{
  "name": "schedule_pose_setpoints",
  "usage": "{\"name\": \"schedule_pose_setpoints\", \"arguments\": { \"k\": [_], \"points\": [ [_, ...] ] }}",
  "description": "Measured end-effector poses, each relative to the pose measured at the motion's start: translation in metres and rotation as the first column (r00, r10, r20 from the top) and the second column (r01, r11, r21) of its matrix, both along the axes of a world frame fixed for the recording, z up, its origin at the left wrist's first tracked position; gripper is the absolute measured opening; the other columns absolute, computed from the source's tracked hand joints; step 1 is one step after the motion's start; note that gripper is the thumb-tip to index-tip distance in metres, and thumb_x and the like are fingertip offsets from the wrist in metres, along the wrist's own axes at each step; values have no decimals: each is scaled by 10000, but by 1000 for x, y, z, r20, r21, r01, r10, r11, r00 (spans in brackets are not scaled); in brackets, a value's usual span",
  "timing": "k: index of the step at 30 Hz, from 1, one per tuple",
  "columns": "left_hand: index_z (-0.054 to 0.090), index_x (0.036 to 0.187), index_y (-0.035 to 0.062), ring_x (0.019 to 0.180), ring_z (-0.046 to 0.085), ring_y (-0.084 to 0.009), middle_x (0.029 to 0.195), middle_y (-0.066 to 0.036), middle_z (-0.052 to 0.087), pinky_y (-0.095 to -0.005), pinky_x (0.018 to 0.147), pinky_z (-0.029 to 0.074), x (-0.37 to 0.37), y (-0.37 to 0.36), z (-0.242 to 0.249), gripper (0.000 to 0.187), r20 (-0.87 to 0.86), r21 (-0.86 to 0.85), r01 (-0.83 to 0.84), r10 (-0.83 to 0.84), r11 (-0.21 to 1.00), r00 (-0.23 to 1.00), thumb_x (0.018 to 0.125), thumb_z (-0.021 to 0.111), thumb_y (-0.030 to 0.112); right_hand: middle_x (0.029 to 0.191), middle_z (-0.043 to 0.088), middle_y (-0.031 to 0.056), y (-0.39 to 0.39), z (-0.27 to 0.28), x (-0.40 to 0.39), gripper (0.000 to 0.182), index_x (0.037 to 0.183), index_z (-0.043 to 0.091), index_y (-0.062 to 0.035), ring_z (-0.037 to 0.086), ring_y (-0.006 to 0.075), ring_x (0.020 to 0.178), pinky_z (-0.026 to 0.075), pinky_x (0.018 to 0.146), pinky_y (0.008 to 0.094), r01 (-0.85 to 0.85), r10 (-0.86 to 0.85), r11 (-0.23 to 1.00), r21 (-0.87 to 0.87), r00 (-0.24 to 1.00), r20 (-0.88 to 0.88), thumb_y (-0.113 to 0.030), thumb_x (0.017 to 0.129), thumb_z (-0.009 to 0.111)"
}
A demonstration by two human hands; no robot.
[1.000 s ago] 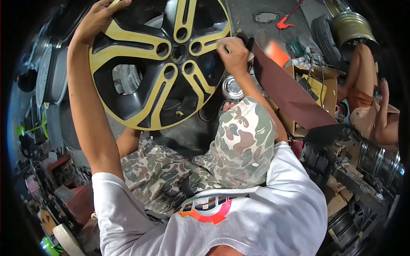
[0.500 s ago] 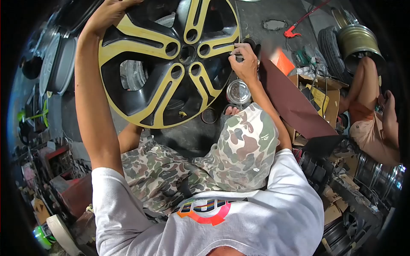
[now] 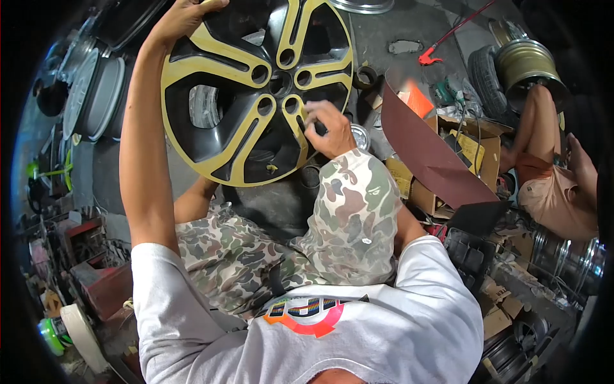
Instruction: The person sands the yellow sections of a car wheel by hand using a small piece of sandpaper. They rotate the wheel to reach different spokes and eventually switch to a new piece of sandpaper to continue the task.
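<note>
A large black wheel rim with yellow spoke faces (image 3: 246, 144) stands in front of me above my lap. My left hand (image 3: 185, 18) grips its upper left edge, with the thumb stretched over the rim. Near the lower right spoke is my right hand (image 3: 330, 128), its fingers curled and pressed together, slightly blurred. Whether anything small is between those fingers I cannot make out. Partly behind my right hand sits a round metal can (image 3: 360, 136). A dark ring (image 3: 310, 176) lies on the floor below the rim.
To the right, a long brown sheet (image 3: 425, 150) leans by an open cardboard box (image 3: 491, 157). Another person's bent leg (image 3: 537, 121) shows beside a gold rim (image 3: 532, 63). A red air gun (image 3: 430, 56) lies on the floor. More rims (image 3: 96, 96) stand at left.
My right hand has moved left and down from the rim's right edge to the lower right spoke. The rim has shifted and turned slightly in my left hand.
</note>
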State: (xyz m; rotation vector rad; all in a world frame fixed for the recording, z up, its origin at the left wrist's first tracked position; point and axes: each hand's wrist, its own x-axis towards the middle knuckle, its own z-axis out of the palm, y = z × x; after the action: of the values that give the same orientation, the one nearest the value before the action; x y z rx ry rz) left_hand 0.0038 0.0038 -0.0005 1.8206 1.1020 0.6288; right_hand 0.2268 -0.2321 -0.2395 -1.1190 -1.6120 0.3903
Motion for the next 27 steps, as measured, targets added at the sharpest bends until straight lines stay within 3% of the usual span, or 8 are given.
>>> {"name": "schedule_pose_setpoints", "arguments": {
  "k": [2, 4, 7, 8, 10, 11, 22, 27],
  "points": [
    [752, 1154, -1, 874, 631, -107, 984, -23, 734, -273, 788, 517, 0, 6, -5, 286, -2, 108, -30, 31, 994, 1000, 996, 702, 232, 1008, 668, 176, -21, -22, 8, 143, 919, 601, 15, 689, 327, 887, 543, 761, 404, -56, 48, 986, -155, 997, -54, -27, 805, 676],
    [770, 1078, -12, 778, 612, -103, 866, -18, 723, -293, 718, 518, -1, 9, -7, 356, -91, 214, -113, 135, 970, 987, 1024, 663, 323, 982, 693, 145, -45, -115, 40, 163, 1007, 639, 18, 679, 263, 777, 529, 695, 382, -425, 244, 787, -448, 881, -406, -42, 860, 679],
    [750, 1005, -33, 687, 628, -142, 801, -64, 723, -331, 670, 522, 1, 3, -1, 363, -137, 317, -191, 244, 929, 960, 1005, 671, 321, 981, 693, 143, -81, -98, 51, 167, 1013, 639, 18, 679, 260, 776, 529, 694, 380, -373, 217, 829, -417, 901, -375, -42, 863, 679],
    [731, 1281, 57, 1111, 670, -211, 1188, -137, 751, -294, 1017, 474, -33, 67, -47, 572, -177, 536, 21, 89, 844, 980, 1046, 549, 546, 981, 694, 143, -78, -93, 48, 169, 1016, 639, 19, 678, 258, 775, 529, 693, 379, -341, 194, 848, -405, 912, -361, -42, 864, 678],
    [724, 1285, 38, 1059, 672, -185, 1158, -122, 749, -288, 998, 480, -25, 40, -28, 586, -244, 400, -40, 148, 916, 958, 1056, 531, 541, 980, 695, 141, -125, -84, 63, 172, 1022, 640, 19, 678, 255, 773, 528, 691, 376, -268, 134, 882, -388, 931, -339, -42, 866, 678],
    [766, 1219, 76, 1081, 690, -273, 1139, -175, 754, -357, 1030, 481, -27, 28, -25, 679, -153, 426, -50, 126, 903, 980, 1027, 469, 655, 979, 695, 141, -141, -79, 67, 174, 1025, 640, 19, 678, 254, 772, 528, 690, 375, -229, 99, 898, -377, 938, -332, -43, 867, 678],
    [587, 1423, 8, 1227, 614, -277, 1323, -176, 658, -380, 1070, 455, -82, -65, -23, 665, 72, 271, -165, 151, 948, 986, 1095, 396, 553, 974, 699, 134, -144, -60, 67, 194, 1059, 641, 23, 675, 238, 763, 526, 681, 362, -43, -60, 962, -268, 930, -363, -44, 880, 676],
    [644, 1336, -20, 1170, 642, -234, 1242, -164, 702, -344, 1047, 471, -96, -115, -19, 535, 110, 457, -293, 273, 840, 956, 1112, 454, 426, 971, 701, 131, -140, -52, 62, 203, 1074, 642, 24, 674, 230, 759, 525, 677, 356, 44, -141, 968, -246, 910, -389, -45, 886, 675]
  ]
}}
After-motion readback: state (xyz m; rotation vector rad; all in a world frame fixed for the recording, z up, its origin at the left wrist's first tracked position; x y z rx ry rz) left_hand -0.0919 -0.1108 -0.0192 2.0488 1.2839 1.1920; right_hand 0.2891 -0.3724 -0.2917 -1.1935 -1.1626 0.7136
